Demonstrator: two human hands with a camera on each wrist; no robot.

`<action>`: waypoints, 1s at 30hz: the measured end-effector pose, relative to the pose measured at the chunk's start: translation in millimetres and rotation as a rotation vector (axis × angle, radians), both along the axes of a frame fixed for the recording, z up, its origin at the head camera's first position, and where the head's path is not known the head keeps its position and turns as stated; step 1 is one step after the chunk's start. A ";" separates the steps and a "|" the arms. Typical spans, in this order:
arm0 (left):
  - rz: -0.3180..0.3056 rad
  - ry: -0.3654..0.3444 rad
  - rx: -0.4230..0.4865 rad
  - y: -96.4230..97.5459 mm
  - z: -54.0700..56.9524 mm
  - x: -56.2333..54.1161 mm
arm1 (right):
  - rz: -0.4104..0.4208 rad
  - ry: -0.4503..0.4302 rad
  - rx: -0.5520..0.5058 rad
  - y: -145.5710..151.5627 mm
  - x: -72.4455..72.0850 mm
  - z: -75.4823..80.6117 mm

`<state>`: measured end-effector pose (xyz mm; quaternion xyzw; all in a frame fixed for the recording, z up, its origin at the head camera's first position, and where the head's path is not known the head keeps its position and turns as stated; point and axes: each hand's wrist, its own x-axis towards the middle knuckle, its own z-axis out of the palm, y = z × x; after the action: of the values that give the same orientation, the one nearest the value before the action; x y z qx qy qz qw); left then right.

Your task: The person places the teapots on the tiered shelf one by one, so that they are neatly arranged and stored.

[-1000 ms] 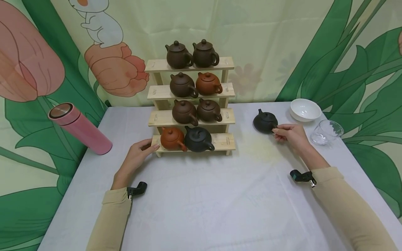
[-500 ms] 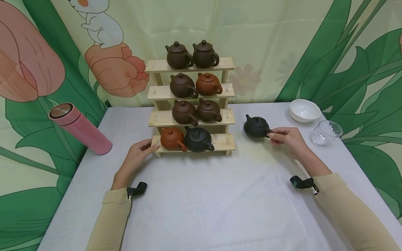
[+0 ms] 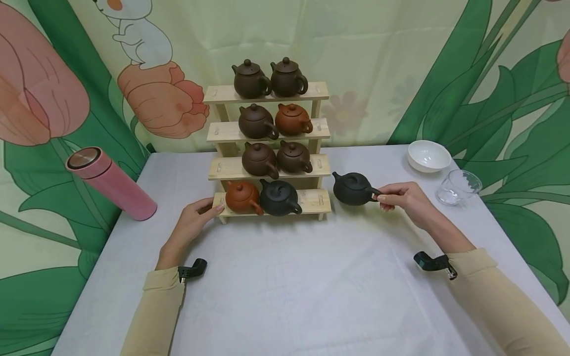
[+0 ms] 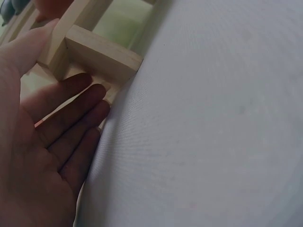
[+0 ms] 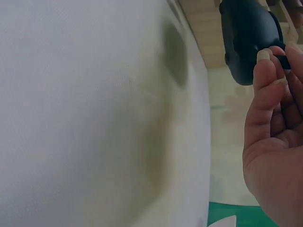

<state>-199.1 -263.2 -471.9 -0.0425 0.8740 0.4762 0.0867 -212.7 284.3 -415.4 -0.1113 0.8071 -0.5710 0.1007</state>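
Note:
My right hand (image 3: 403, 200) pinches the handle of a small black teapot (image 3: 354, 189), just right of the wooden tiered stand's (image 3: 317, 200) lowest shelf. In the right wrist view this teapot (image 5: 248, 40) hangs above the cloth, its shadow apart from it. My left hand (image 3: 193, 221) holds the left end of the lowest shelf. The left wrist view has the thumb on the board (image 4: 102, 54) and the fingers beside and below it. An orange-brown teapot (image 3: 241, 196) and a black teapot (image 3: 279, 198) stand on that shelf, left of its bare right end.
Dark brown teapots (image 3: 260, 159) and another orange-brown teapot (image 3: 291, 118) fill the upper shelves in pairs. A pink thermos (image 3: 118, 188) stands at the left. At the right back are a white bowl (image 3: 428, 157) and a clear glass (image 3: 456, 190). White cloth (image 3: 303, 287) covers the table.
My right hand has carried the black teapot leftward from near the white bowl to beside the stand, raising it off the cloth. My left hand stays at the lowest shelf's end.

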 end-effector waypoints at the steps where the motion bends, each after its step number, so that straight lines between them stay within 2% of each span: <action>1: -0.001 -0.001 -0.001 0.0 -0.2 -0.2 | 0.017 0.004 0.000 -0.2 1.1 0.8; 15: -0.002 0.002 -0.007 -1.5 -1.3 -1.0 | 0.174 0.033 -0.019 -8.5 8.3 4.8; 23: -0.009 0.014 -0.004 -0.9 -1.4 -1.6 | 0.157 0.027 -0.015 -26.4 11.8 5.8; 30: -0.015 0.019 0.003 -1.7 -2.3 -1.5 | 0.166 0.018 -0.034 -44.6 14.0 0.3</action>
<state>-200.6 -264.9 -474.2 -0.0312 0.8743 0.4774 0.0819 -198.7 239.7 -415.1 -0.1848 0.7863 -0.5731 0.1386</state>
